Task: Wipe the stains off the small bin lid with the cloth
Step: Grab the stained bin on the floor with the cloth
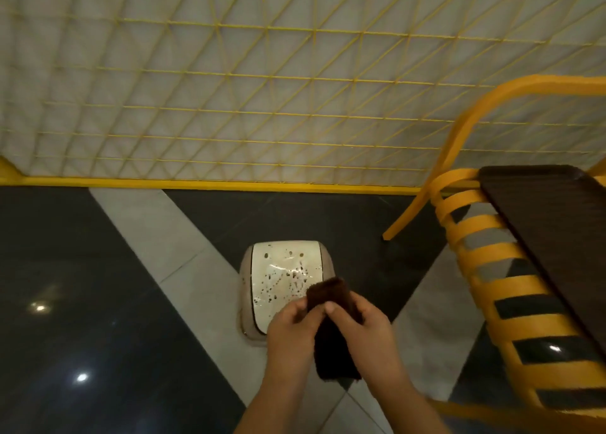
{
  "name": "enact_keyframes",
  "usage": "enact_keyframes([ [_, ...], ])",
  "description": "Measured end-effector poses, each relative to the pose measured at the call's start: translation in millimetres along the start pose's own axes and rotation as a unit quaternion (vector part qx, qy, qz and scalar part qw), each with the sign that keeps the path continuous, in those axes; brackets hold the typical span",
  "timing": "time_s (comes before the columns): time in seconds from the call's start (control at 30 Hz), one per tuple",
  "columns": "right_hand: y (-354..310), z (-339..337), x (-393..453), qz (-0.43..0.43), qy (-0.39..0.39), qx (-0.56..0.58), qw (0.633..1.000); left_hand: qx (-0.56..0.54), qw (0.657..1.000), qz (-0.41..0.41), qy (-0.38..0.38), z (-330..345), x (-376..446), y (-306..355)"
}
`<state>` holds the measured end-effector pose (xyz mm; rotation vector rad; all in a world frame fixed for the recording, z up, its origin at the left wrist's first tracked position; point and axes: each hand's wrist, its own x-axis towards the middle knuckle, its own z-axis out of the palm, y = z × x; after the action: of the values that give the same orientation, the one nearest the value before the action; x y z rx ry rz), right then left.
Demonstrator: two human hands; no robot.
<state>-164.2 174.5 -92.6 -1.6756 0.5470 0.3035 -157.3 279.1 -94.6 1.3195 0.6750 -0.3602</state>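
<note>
A small beige bin (245, 315) stands on the floor at the centre of the view. Its cream lid (278, 269) is speckled with dark brown stains, densest toward the near right. A dark brown cloth (331, 335) hangs folded above the lid's near right corner, apart from the lid. My left hand (290, 332) pinches the cloth's left edge. My right hand (360, 325) grips it from the right with the thumb on top. The hands and cloth hide the bin's near right corner.
A yellow slatted chair (485, 282) stands close on the right, with a dark brown tabletop (541, 217) over it. A yellow wire mesh fence (295, 105) with a yellow base rail runs behind the bin. The floor has glossy dark tiles (82, 286) and pale grey strips.
</note>
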Motion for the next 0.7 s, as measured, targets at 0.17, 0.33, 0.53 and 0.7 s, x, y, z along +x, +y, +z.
enact_keyframes([
  [0.17, 22, 4, -29, 0.036, -0.029, 0.012, 0.999, -0.017, 0.999, -0.032, -0.031, -33, -23, -21],
  [0.33, 45, -1, -42, 0.067, 0.022, 0.017, 0.997, -0.062, 0.996, -0.053, 0.044, -65, -23, -48],
  [0.53, 61, -12, -24, 0.071, 0.073, 0.005, 0.995, -0.133, 0.972, -0.191, 0.040, -66, 20, -99],
  [0.7, 67, -11, -6, 0.055, 0.095, 0.002, 0.994, -0.173, 0.958, -0.224, 0.047, -37, 50, -116],
])
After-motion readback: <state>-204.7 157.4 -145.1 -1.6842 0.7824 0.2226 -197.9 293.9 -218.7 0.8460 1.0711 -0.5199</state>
